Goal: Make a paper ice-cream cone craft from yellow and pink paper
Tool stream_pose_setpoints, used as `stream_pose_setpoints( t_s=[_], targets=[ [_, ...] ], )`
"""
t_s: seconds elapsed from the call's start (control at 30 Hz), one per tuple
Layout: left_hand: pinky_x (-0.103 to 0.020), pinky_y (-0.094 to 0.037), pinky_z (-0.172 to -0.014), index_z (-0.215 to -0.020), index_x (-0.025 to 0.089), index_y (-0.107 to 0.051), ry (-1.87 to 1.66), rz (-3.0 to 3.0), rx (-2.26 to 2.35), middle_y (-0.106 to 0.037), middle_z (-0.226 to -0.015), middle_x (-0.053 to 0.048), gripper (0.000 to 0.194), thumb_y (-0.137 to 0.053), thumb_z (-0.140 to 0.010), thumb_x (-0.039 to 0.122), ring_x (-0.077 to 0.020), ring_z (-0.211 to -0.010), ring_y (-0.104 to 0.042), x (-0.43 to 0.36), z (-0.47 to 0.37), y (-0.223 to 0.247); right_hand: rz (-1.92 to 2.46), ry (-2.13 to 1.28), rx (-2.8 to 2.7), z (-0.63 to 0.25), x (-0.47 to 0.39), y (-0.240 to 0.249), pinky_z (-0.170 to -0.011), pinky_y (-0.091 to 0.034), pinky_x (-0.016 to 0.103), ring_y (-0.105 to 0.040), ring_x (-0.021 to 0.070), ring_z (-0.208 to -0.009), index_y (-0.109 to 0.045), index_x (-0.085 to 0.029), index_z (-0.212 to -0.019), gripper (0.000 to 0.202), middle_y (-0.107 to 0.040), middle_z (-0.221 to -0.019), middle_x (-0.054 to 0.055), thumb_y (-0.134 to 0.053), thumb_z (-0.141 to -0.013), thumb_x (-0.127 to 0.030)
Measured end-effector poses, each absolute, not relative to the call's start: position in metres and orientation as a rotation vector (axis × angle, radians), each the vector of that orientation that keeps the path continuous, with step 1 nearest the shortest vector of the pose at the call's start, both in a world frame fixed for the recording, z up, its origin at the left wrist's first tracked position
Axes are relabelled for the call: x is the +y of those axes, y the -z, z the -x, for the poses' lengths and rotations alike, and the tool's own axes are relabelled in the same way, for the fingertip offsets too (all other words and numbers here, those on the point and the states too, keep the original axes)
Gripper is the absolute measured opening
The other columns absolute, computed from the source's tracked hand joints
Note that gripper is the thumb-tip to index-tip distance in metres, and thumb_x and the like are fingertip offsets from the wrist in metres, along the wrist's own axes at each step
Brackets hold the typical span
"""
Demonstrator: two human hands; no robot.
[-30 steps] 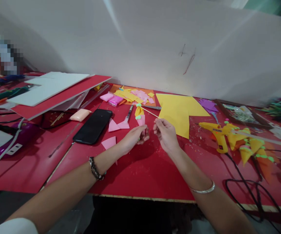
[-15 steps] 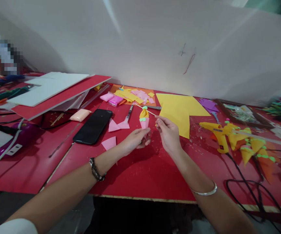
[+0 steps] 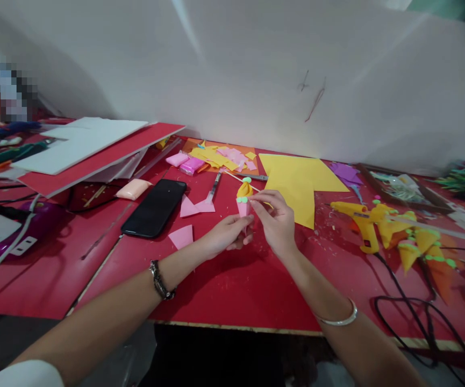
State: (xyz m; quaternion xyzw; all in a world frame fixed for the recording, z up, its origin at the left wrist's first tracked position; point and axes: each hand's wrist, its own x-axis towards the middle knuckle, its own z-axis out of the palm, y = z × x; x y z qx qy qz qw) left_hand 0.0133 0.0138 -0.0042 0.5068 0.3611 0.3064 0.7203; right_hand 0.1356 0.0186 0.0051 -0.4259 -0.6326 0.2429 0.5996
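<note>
My left hand (image 3: pixel 232 233) is closed round the lower part of a small pink paper cone (image 3: pixel 243 208). The cone stands upright, topped with a yellow swirl (image 3: pixel 244 190) and a green piece above it, with green bits at its rim. My right hand (image 3: pixel 276 217) is just right of the cone, thumb and forefinger pinched at its green rim. What the pinch holds, if anything, is too small to name. A thin pale stick (image 3: pixel 236 177) shows behind the cone.
A black phone (image 3: pixel 154 208) and pink paper pieces (image 3: pixel 181 237) lie to the left. Yellow sheets (image 3: pixel 291 188) are behind my right hand. A yellow glue gun (image 3: pixel 361 220) with its black cable and several finished cones (image 3: pixel 412 250) lie at the right.
The cone and my left hand have moved slightly right. My right fingertips have come in to the cone's rim.
</note>
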Motion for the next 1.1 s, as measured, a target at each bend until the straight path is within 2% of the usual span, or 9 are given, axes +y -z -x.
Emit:
stream_pose_setpoints(
  t_s=[0.23, 0.43, 0.67, 0.9, 1.1],
  targets=[
    [-0.014, -0.016, -0.029, -0.066, 0.017, -0.042, -0.647, -1.15, 0.786, -0.04, -0.044, 0.005, 0.027, -0.039, -0.082, 0.038, -0.0039, -0.034, -0.028, 0.012, -0.014, 0.005, 1.025, -0.573, -1.47, -0.137, 0.021, -0.001, -0.077, -0.045, 0.029, -0.052, 0.0134, -0.09, -0.066, -0.027, -0.083, 0.013, -0.052, -0.095, 0.002, -0.056, -0.075, -0.025],
    [-0.014, -0.016, -0.027, -0.065, 0.017, -0.042, -0.642, -1.183, 0.788, -0.038, -0.043, 0.006, 0.027, -0.04, -0.082, 0.038, -0.0046, -0.034, -0.03, 0.012, -0.013, 0.005, 0.959, -0.764, -1.328, -0.136, 0.025, 0.006, -0.081, -0.044, 0.028, -0.051, 0.0139, -0.096, -0.064, -0.025, -0.082, 0.011, -0.054, -0.096, 0.002, -0.056, -0.075, -0.026],
    [-0.012, -0.017, -0.027, -0.063, 0.017, -0.04, -0.645, -1.19, 0.778, -0.036, -0.042, 0.006, 0.027, -0.038, -0.082, 0.036, -0.0041, -0.034, -0.03, 0.012, -0.013, 0.003, 0.868, -1.136, -1.141, -0.135, 0.029, 0.008, -0.079, -0.046, 0.028, -0.055, 0.0133, -0.094, -0.055, -0.026, -0.099, 0.029, -0.058, -0.104, 0.001, -0.059, -0.071, -0.029],
    [-0.013, -0.018, -0.026, -0.063, 0.018, -0.04, -0.611, -1.171, 0.755, -0.037, -0.041, 0.007, 0.027, -0.038, -0.083, 0.036, -0.0038, -0.031, -0.025, 0.011, -0.012, 0.002, 0.828, -1.234, -1.093, -0.135, 0.028, 0.006, -0.076, -0.047, 0.026, -0.056, 0.0119, -0.091, -0.052, -0.028, -0.103, 0.034, -0.059, -0.101, 0.0, -0.06, -0.07, -0.026],
    [-0.014, -0.018, -0.025, -0.063, 0.018, -0.04, -0.606, -1.168, 0.726, -0.038, -0.039, 0.007, 0.028, -0.038, -0.083, 0.037, -0.0039, -0.028, -0.026, 0.012, -0.012, 0.004, 0.824, -1.246, -1.056, -0.134, 0.027, 0.007, -0.075, -0.048, 0.026, -0.058, 0.0111, -0.083, -0.051, -0.026, -0.103, 0.035, -0.06, -0.094, -0.001, -0.061, -0.07, -0.026]
  ],
)
